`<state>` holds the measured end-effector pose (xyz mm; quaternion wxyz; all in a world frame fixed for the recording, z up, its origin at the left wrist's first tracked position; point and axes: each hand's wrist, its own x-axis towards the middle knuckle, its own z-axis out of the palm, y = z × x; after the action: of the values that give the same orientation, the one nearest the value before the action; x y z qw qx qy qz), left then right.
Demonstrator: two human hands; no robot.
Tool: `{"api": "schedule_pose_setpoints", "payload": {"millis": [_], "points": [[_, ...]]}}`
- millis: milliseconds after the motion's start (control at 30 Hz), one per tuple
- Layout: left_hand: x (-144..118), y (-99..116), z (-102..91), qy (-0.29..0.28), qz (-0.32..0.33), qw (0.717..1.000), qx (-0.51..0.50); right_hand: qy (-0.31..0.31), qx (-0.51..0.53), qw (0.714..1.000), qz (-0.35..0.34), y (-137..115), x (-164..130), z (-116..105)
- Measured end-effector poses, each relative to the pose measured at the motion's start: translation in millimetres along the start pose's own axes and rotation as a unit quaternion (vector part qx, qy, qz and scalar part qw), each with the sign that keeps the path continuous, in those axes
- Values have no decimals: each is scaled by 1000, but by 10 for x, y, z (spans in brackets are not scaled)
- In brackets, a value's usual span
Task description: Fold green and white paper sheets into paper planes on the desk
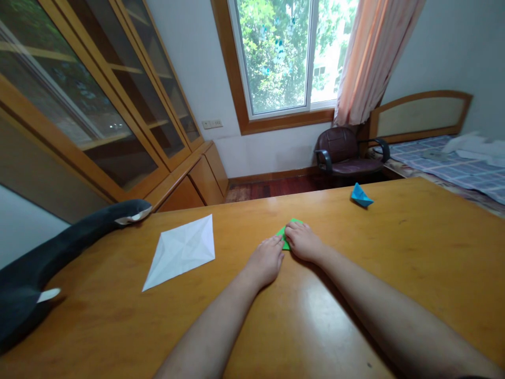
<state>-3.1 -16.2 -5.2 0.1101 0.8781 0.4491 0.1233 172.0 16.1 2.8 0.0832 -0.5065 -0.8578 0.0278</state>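
Observation:
A small folded green paper [284, 232] lies flat on the wooden table [414, 252], mostly covered by my hands. My left hand [265, 260] presses its near left edge with the fingertips. My right hand [303, 241] lies on top of its right part, fingers flat and close together. Only the paper's far and left corners show between the fingers.
A creased white paper sheet [182, 250] lies to the left. A folded blue paper boat [360, 196] stands at the far right of the table. A dark plush shark [47, 258] rests on the left edge. Beyond stand a chair [343, 152], cabinet and bed.

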Motion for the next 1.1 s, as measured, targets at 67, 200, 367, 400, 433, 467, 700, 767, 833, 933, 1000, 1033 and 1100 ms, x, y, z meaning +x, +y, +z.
{"api": "schedule_pose_setpoints", "payload": {"millis": [67, 200, 367, 400, 433, 467, 700, 767, 833, 933, 1000, 1033, 1100], "points": [[15, -5, 0, 8, 4, 1000, -9, 4, 8, 1000, -4, 10, -15, 3], [44, -13, 17, 25, 1, 1000, 0, 11, 26, 1000, -8, 27, -32, -4], [47, 51, -6, 21, -37, 998, 50, 34, 8, 999, 7, 35, -53, -56], [44, 76, -21, 18, -47, 997, 61, 46, -2, 999, 11, 31, -60, -72], [41, 102, -37, 14, -58, 996, 73, 60, -12, 998, 16, 25, -68, -86], [37, 129, -53, 8, -69, 994, 85, 72, -20, 997, 20, 16, -76, -98], [28, 253, -134, -13, -126, 981, 150, 54, 1, 998, -23, -78, -98, -72], [27, 259, -142, -6, -121, 981, 150, 41, 8, 999, -29, -86, -96, -52], [28, 246, -142, 8, -112, 983, 148, 34, 13, 999, -27, -78, -93, -39], [33, 195, -131, 28, -94, 987, 123, 31, 21, 999, -22, -50, -90, -28], [41, 150, -123, 34, -84, 991, 97, 29, 28, 999, -21, -33, -86, -22], [45, 128, -121, 35, -80, 992, 88, 27, 32, 999, -21, -28, -84, -19], [51, 94, -120, 33, -75, 993, 83, 26, 40, 999, -21, -28, -82, -16]]}}
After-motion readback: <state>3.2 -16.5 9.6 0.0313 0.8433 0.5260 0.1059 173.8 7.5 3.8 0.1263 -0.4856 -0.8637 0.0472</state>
